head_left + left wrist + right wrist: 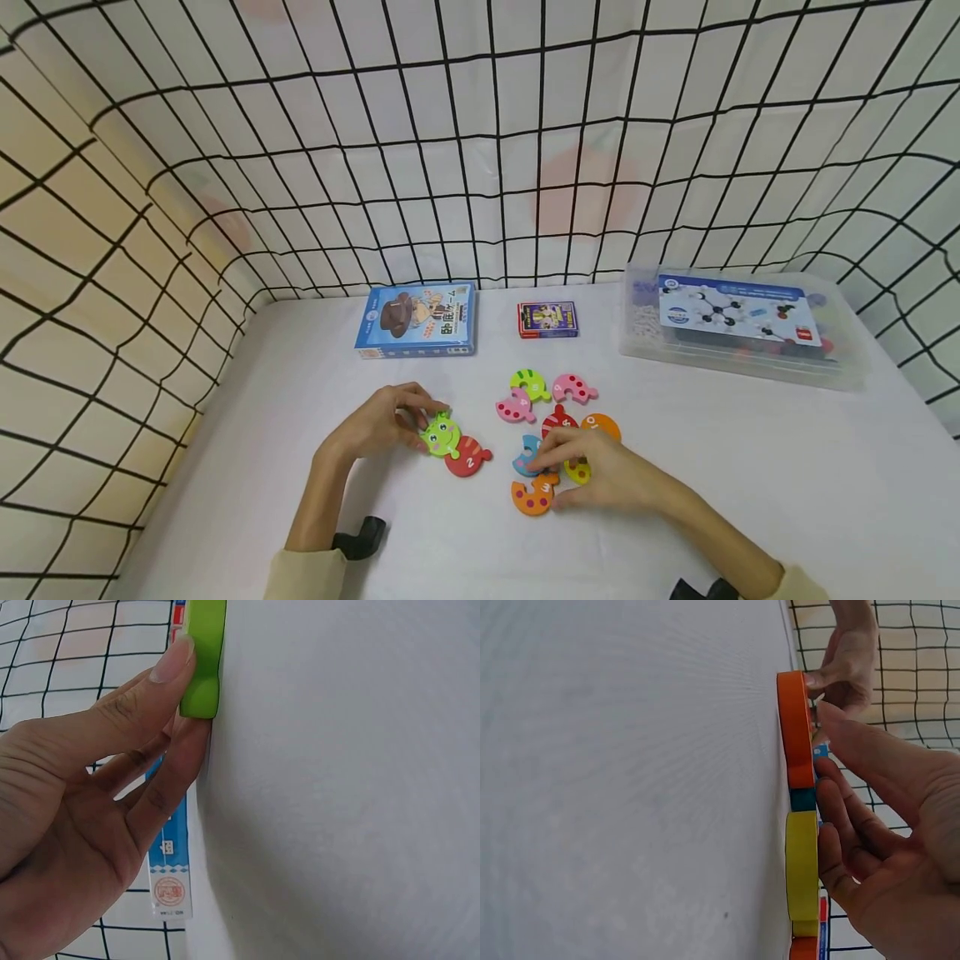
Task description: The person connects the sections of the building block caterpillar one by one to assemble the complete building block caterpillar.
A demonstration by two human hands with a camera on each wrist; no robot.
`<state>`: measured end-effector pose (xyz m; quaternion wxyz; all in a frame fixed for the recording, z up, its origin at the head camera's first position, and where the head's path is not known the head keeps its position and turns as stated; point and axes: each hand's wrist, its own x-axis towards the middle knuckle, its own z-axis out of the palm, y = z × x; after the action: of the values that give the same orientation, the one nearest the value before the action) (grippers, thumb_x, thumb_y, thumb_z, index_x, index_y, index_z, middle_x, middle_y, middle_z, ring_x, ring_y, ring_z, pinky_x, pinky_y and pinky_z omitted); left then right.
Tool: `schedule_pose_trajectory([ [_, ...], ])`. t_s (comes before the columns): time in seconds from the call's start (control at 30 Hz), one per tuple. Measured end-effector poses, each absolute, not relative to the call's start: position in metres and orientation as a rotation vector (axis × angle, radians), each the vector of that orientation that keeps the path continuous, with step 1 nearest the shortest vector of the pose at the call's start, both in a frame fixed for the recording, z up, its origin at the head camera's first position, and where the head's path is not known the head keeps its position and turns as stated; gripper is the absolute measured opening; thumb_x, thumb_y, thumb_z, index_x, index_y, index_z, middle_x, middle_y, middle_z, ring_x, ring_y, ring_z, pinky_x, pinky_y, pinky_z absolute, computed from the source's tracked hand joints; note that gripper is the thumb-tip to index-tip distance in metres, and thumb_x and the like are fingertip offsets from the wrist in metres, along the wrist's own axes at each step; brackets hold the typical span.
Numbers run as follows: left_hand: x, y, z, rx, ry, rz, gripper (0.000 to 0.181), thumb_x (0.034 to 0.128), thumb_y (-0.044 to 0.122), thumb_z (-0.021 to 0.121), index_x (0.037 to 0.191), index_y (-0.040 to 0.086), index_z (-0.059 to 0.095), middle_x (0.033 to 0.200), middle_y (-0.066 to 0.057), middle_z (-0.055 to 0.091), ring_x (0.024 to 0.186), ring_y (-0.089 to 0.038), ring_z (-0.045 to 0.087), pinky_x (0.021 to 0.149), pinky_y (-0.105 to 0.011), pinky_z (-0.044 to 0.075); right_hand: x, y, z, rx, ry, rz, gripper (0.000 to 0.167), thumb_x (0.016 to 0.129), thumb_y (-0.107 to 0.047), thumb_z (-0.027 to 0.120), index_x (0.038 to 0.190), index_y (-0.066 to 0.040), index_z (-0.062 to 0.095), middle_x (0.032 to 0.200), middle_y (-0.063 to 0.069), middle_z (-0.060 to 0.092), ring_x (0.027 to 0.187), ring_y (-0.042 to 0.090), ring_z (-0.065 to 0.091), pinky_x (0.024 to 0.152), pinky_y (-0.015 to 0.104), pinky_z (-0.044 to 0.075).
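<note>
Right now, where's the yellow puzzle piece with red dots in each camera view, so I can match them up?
Head: the yellow piece is below and right of centre, partly covered by the right hand.
Left wrist: not in it.
Right wrist: edge-on, right of centre in the lower half, below a teal edge.
Shared landmark: the left hand, at left in the left wrist view and upper right in the right wrist view.

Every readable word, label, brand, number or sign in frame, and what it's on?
"2": red piece
"10", rotated: round orange piece
Likely "3", sideways: dotted orange piece
"卧底": blue box; its finer print unreadable
Too small or blurred: print on small purple box, clear case's label, other pieces' markings
</note>
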<state>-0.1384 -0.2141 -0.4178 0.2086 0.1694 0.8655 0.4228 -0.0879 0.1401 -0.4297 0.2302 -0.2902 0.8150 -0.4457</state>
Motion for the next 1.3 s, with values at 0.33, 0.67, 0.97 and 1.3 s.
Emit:
schedule_pose_trajectory([
  [0.33, -0.138, -0.217, -0.417, 0.472, 2.399, 1.173, 0.05, 0.0773, 0.001, 0.088, 0.125, 0.009, 0.076, 0.111, -0.01, 0.067, 0.095, -0.023, 0.063, 0.08, -0.023, 0.059, -0.09, 0.136, -0.434, -0.819, 2.248, -1.222, 0.034, 0.084, -0.018, 0.086, 0.116, -0.025, 0.08, 0.113, -0.011, 0.067, 0.105, 0.01, 0.059, 0.092, 0.025, 0.053],
  [0.67, -0.138, -0.218, -0.416, 0.462, 2.386, 1.169, 0.05, 0.0783, 0.0, 0.087, 0.125, 0.01, 0.076, 0.116, -0.009, 0.066, 0.096, -0.023, 0.062, 0.084, -0.025, 0.06, -0.096, 0.13, -0.434, -0.838, 2.313, -1.201, 0.028, 0.085, -0.018, 0.085, 0.113, -0.021, 0.08, 0.103, -0.01, 0.069, 0.091, 0.009, 0.061, 0.078, 0.022, 0.051],
  [0.97, -0.137, -0.219, -0.416, 0.468, 2.386, 1.171, 0.05, 0.0784, 0.0, 0.087, 0.126, 0.01, 0.075, 0.117, -0.01, 0.066, 0.097, -0.023, 0.063, 0.084, -0.024, 0.06, -0.101, 0.13, -0.434, -0.836, 2.393, -1.248, 0.024, 0.085, -0.007, 0.083, 0.108, -0.017, 0.081, 0.097, -0.009, 0.073, 0.083, 0.007, 0.061, 0.074, 0.022, 0.053],
  [1.3, -0.138, -0.219, -0.416, 0.475, 2.383, 1.164, 0.05, 0.0785, 0.001, 0.087, 0.126, 0.01, 0.075, 0.116, -0.01, 0.066, 0.096, -0.023, 0.063, 0.082, -0.023, 0.06, -0.104, 0.128, -0.438, -0.804, 2.544, -1.246, 0.017, 0.085, -0.007, 0.083, 0.096, -0.019, 0.082, 0.094, -0.01, 0.073, 0.078, 0.006, 0.057, 0.068, 0.019, 0.049],
])
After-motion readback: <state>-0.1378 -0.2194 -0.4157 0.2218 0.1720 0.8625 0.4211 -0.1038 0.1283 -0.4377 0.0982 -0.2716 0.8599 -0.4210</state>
